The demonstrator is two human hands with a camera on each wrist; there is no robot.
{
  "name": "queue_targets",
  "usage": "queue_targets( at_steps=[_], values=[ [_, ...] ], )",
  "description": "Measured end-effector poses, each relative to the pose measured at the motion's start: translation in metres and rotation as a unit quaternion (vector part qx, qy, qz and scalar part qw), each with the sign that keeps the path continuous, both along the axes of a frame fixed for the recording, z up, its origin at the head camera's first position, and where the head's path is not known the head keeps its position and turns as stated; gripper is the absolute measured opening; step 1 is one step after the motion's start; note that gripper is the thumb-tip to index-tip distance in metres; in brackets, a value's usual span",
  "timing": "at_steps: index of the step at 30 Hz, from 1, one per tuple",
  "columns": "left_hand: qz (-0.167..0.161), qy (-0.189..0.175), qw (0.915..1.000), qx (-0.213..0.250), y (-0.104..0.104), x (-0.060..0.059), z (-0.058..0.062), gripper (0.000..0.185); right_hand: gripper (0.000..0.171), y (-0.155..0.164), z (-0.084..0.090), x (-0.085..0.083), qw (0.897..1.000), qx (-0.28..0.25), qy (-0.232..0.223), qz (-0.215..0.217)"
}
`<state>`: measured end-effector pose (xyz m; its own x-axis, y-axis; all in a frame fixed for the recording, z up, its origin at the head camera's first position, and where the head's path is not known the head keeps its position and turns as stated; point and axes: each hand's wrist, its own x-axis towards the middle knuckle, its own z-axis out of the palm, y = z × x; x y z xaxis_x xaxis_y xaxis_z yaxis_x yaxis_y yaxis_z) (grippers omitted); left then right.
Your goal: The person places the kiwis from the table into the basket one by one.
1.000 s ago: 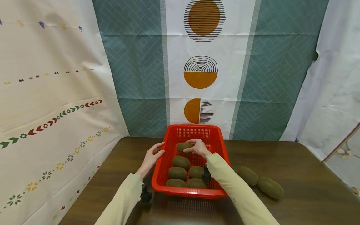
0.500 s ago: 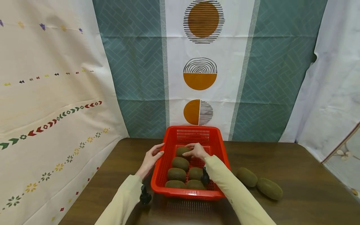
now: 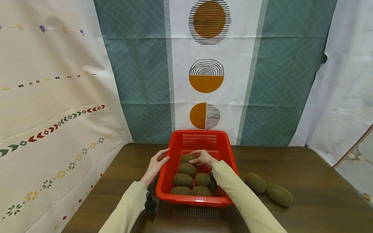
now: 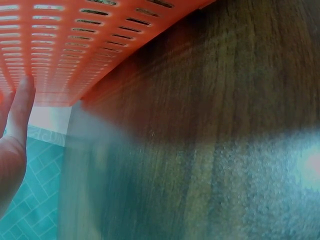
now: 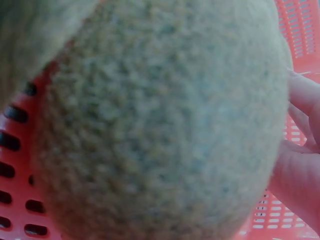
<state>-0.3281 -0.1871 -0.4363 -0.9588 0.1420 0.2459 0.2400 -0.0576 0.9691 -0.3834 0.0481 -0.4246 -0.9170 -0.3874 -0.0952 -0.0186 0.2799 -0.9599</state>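
A red slotted plastic basket (image 3: 196, 201) stands on the table with several fuzzy brown-green kiwis inside. In the head view, my right hand (image 3: 203, 158) reaches into the basket's back half, thumb and fingers around the right end of the rearmost kiwi (image 3: 186, 158). This fruit lies right behind another kiwi (image 3: 187, 169) along the left wall. Large and blurred, a kiwi (image 5: 160, 120) fills the right wrist view, with my fingers at the right edge. My left hand (image 3: 153, 166) rests its relaxed fingers against the basket's left side; the left wrist view shows one straight finger (image 4: 21, 107) at the slotted wall.
Two kiwis lie on the dark wooden table (image 3: 314, 181) to the right of the basket, one kiwi (image 3: 255, 183) nearer it and another kiwi (image 3: 279, 194) beyond. Behind the table hangs a patterned cloth (image 3: 145, 81). A light cloth (image 3: 58, 145) borders the left side.
My right hand has come down and slightly toward me with the kiwi, which now sits close behind the row on the left. My left hand stays at the basket's side.
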Motion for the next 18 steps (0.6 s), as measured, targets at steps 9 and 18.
queue_targets(
  at_steps=[9,18],
  values=[
    [-0.004,-0.002,1.0,0.006,0.002,0.0,0.002,0.041,0.045,0.006,0.007,-0.001,0.999,0.023,0.029,-0.008],
    [-0.008,0.0,0.9999,0.01,0.001,0.002,0.001,0.041,0.039,0.016,0.023,-0.001,0.999,0.002,0.038,-0.018]
  ],
)
